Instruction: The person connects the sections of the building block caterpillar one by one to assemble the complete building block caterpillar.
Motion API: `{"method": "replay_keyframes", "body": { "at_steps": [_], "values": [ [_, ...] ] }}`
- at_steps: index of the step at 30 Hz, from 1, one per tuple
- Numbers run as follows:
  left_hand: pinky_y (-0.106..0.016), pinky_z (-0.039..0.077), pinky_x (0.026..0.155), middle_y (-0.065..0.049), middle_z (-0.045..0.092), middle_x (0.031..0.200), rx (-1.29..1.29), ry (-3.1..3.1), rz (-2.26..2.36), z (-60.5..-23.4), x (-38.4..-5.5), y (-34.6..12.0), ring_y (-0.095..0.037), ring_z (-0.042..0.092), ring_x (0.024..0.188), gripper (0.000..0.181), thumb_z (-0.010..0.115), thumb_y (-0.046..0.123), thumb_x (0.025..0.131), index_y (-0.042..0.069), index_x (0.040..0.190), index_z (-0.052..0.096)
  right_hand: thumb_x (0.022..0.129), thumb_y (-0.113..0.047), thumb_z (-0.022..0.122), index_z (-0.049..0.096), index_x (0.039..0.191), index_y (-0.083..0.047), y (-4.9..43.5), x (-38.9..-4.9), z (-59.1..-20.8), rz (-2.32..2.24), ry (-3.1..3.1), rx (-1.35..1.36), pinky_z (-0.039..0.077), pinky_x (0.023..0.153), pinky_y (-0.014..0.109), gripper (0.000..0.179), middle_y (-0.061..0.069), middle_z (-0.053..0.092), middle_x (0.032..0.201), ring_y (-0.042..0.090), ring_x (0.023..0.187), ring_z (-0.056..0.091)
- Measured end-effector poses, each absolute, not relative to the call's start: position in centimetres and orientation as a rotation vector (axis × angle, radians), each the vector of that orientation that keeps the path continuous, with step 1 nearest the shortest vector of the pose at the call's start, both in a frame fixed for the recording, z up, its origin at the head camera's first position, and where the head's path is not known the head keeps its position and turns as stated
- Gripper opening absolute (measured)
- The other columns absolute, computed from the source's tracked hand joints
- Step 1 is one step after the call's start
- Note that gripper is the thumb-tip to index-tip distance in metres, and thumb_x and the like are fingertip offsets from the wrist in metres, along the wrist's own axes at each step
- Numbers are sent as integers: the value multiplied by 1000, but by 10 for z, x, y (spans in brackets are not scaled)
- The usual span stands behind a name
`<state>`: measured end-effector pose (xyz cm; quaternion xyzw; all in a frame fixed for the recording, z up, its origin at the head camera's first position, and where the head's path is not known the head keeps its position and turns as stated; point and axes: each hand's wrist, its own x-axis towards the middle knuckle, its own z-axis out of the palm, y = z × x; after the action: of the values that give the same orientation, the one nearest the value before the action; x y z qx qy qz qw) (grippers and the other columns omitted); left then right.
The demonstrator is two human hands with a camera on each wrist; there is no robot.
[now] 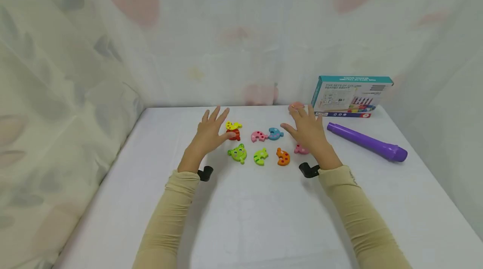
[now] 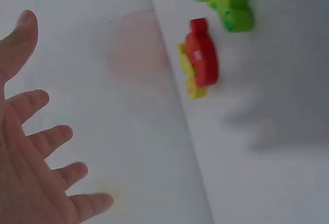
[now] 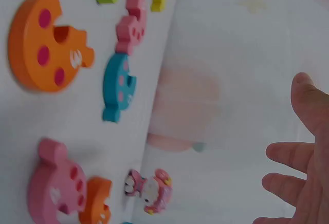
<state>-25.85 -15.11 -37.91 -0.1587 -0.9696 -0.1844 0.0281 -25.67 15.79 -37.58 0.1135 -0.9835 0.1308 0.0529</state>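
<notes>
My left hand [image 1: 206,137] hovers over the table with its fingers spread, holding nothing. Its thumb overlaps a red toy piece [image 1: 236,134] in the head view, beside a yellow piece [image 1: 234,125]. Likewise spread and holding nothing, my right hand [image 1: 310,137] is nearest a pink spotted piece [image 1: 301,149], which it partly covers. An orange piece [image 3: 95,202] beside that one shows only in the right wrist view. Between the hands lie another pink piece [image 1: 258,136], a blue one [image 1: 276,134], a green frog-faced piece [image 1: 237,154], a green striped one [image 1: 260,157] and an orange spotted one [image 1: 283,157].
A purple microphone-shaped object [image 1: 367,142] lies at the right. Behind it stands a printed box [image 1: 352,96] near the table's back edge. A small pink figurine [image 3: 154,190] sits at the back, left of the box. Patterned curtains [image 1: 211,38] surround the white table [image 1: 256,218].
</notes>
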Motion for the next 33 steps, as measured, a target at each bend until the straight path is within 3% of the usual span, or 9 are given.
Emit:
{"method": "replay_keyframes", "body": {
  "at_steps": [5,9,12,20,28,33],
  "values": [
    [-51,35,97,-11,34,142,-546,-3007,-624,-397,-261,-146,-33,29,128,71,67,35,83,23,144,34,91,-49,45,34,143,-12,140,-258,-385,382,-2963,414,17,100,64,65,13,24,150,40,136,14],
    [-45,40,94,-11,44,133,-622,-3077,-631,-414,-262,-141,-29,40,120,51,66,23,85,19,133,51,92,-46,48,38,141,-12,126,-260,-394,399,-2954,485,23,100,61,61,13,29,148,38,135,20],
    [-44,40,94,-10,46,130,-668,-3148,-604,-426,-263,-137,-28,42,118,44,65,18,86,19,129,56,92,-43,49,41,139,-12,113,-262,-398,428,-2951,540,25,101,59,57,12,32,147,38,134,23],
    [-40,42,91,-8,48,126,-689,-3258,-559,-445,-257,-132,-25,43,115,46,67,19,84,27,128,57,94,-28,51,46,137,-15,77,-277,-406,427,-2956,843,28,103,50,45,7,39,143,34,132,31],
    [-37,41,91,-9,50,121,-799,-3185,-611,-450,-256,-131,-26,47,109,40,68,15,82,21,122,62,93,-11,52,52,132,-17,46,-308,-406,395,-3040,1112,35,100,42,40,4,46,138,25,126,40],
    [-35,41,90,-10,51,119,-860,-3161,-613,-453,-257,-126,-27,48,107,41,70,16,81,19,122,63,92,-12,54,56,130,-20,35,-318,-410,323,-3151,1102,40,95,39,38,3,54,128,23,115,49]
  ]
}}
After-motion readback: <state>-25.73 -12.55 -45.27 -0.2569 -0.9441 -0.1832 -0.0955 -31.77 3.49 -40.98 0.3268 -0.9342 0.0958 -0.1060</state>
